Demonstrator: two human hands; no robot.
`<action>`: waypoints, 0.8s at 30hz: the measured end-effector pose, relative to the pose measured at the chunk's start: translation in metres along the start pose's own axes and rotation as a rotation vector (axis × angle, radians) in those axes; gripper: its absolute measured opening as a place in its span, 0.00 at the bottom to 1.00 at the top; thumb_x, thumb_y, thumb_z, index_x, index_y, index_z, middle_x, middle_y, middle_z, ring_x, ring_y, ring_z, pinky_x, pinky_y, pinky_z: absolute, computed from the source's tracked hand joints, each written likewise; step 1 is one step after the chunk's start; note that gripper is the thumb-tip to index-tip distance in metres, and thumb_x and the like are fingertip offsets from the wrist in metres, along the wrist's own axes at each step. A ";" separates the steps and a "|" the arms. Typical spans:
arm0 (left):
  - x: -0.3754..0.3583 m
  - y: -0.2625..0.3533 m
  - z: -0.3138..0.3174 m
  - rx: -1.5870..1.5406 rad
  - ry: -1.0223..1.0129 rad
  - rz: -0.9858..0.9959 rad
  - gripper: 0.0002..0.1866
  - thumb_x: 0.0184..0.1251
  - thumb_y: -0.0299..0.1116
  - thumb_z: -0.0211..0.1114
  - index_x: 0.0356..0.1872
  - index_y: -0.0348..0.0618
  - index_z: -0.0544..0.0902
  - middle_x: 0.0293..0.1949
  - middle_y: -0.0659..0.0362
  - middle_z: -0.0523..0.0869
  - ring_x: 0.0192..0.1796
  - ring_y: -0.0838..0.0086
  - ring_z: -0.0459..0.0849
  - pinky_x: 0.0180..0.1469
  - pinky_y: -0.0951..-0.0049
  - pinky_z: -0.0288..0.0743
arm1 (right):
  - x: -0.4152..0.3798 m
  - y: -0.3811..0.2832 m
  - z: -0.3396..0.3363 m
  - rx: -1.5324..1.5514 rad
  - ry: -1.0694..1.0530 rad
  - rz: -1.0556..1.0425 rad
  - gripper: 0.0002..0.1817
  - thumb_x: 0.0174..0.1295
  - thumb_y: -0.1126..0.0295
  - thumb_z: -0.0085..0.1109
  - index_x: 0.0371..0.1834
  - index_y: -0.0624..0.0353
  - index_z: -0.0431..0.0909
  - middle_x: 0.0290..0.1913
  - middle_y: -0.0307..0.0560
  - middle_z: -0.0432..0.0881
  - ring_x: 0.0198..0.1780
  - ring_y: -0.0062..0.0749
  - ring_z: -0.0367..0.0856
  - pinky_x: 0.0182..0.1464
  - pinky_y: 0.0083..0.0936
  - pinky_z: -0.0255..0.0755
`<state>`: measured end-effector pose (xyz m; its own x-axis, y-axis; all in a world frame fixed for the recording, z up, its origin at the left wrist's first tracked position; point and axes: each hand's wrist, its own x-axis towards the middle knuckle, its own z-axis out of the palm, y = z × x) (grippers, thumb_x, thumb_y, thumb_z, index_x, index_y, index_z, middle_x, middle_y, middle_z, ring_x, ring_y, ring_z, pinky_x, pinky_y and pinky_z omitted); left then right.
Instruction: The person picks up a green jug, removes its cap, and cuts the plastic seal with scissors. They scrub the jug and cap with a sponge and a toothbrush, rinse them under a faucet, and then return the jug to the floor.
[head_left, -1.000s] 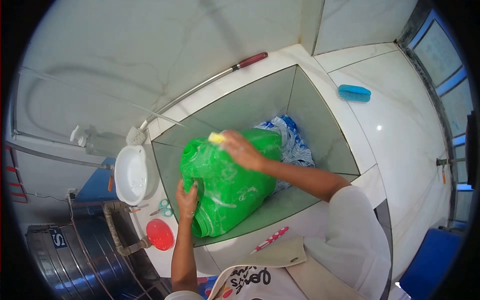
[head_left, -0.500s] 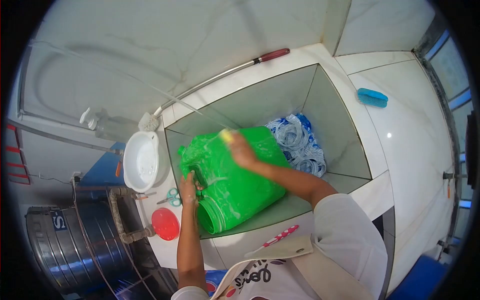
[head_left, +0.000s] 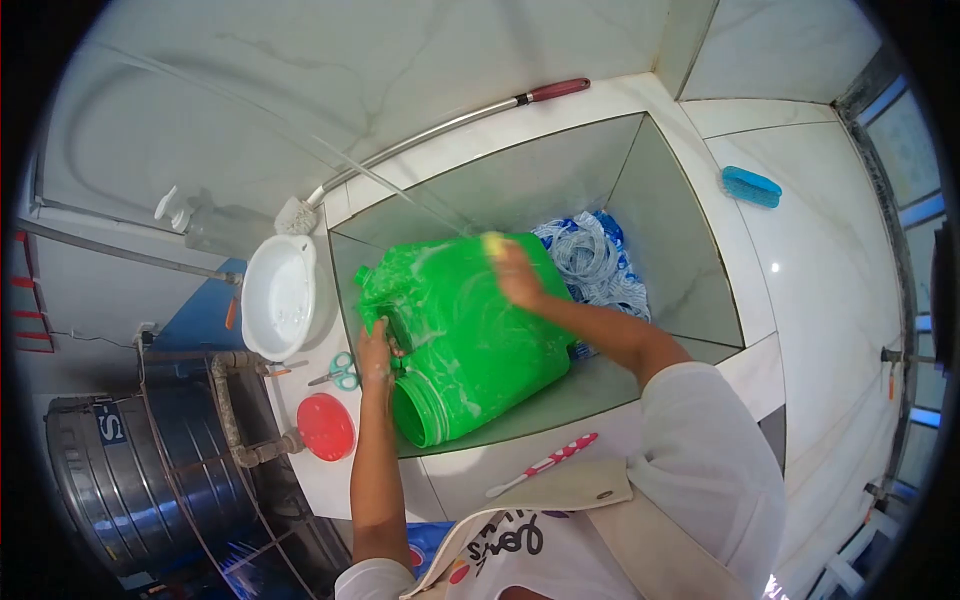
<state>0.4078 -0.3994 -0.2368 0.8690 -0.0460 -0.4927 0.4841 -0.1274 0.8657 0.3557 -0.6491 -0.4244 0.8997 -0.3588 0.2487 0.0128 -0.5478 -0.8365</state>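
A large green plastic jug [head_left: 480,335] lies on its side in the tiled sink [head_left: 685,250], its wide round mouth facing toward me at the lower left. White suds streak its surface. My left hand [head_left: 375,352] is wrapped round the jug's handle, with the fingers partly hidden. On the upper side of the jug, my right hand [head_left: 518,278], slightly blurred, presses a yellow sponge [head_left: 494,243] against the plastic. Behind the jug, a blue and white bundle of cord-like material [head_left: 590,260] lies in the sink, partly covered.
Left of the sink are a white basin [head_left: 282,310], teal-handled scissors [head_left: 344,372], a red lid [head_left: 325,427] and a pump bottle [head_left: 215,230]. A long-handled brush [head_left: 430,132] lies along the back. A pink toothbrush [head_left: 550,460] rests in front; a blue brush [head_left: 751,187] sits right.
My right hand and the sponge have moved right and slightly up across the jug. My left hand keeps its grip on the handle. The view has shifted slightly.
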 end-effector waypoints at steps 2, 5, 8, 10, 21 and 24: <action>0.001 0.002 0.002 0.016 0.011 0.011 0.07 0.63 0.35 0.56 0.32 0.43 0.71 0.14 0.64 0.66 0.13 0.78 0.64 0.16 0.76 0.62 | -0.055 0.073 -0.023 0.033 -0.038 0.226 0.17 0.63 0.64 0.46 0.45 0.69 0.70 0.39 0.62 0.70 0.43 0.53 0.70 0.46 0.47 0.63; 0.001 -0.001 0.000 -0.009 -0.033 -0.001 0.08 0.63 0.36 0.56 0.31 0.43 0.71 0.14 0.64 0.66 0.13 0.79 0.64 0.16 0.76 0.62 | -0.135 -0.035 -0.027 -0.207 -0.118 0.489 0.29 0.62 0.60 0.49 0.53 0.78 0.58 0.50 0.74 0.62 0.53 0.62 0.64 0.53 0.55 0.58; 0.000 -0.003 -0.001 0.027 0.011 0.050 0.08 0.63 0.35 0.56 0.30 0.43 0.71 0.14 0.64 0.67 0.13 0.79 0.64 0.16 0.76 0.62 | -0.106 -0.167 -0.030 0.140 -0.097 -0.081 0.31 0.64 0.60 0.47 0.60 0.75 0.55 0.59 0.70 0.58 0.61 0.63 0.59 0.64 0.50 0.52; -0.002 0.002 0.002 0.073 0.030 0.048 0.08 0.63 0.35 0.56 0.31 0.43 0.72 0.14 0.64 0.67 0.13 0.79 0.65 0.16 0.77 0.62 | -0.033 -0.184 -0.018 -0.125 0.008 -0.309 0.24 0.64 0.64 0.44 0.59 0.70 0.60 0.56 0.67 0.63 0.59 0.60 0.62 0.62 0.47 0.56; 0.005 0.015 0.013 -0.060 0.025 0.017 0.14 0.65 0.38 0.59 0.44 0.44 0.68 0.23 0.62 0.70 0.20 0.78 0.69 0.19 0.77 0.67 | -0.082 -0.003 -0.073 -0.250 -0.460 0.631 0.26 0.65 0.52 0.40 0.59 0.59 0.65 0.54 0.61 0.71 0.54 0.53 0.71 0.59 0.42 0.61; -0.011 0.043 0.053 -0.329 0.114 -0.019 0.17 0.66 0.35 0.57 0.52 0.48 0.63 0.28 0.58 0.72 0.25 0.75 0.72 0.23 0.75 0.70 | -0.042 -0.131 -0.087 -0.040 -0.062 -0.108 0.29 0.61 0.49 0.50 0.54 0.63 0.69 0.51 0.64 0.72 0.53 0.55 0.72 0.58 0.42 0.63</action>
<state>0.4135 -0.4572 -0.1987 0.8564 0.0665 -0.5120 0.4913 0.2000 0.8477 0.2783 -0.6277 -0.2825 0.9193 -0.2493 0.3045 0.0946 -0.6111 -0.7859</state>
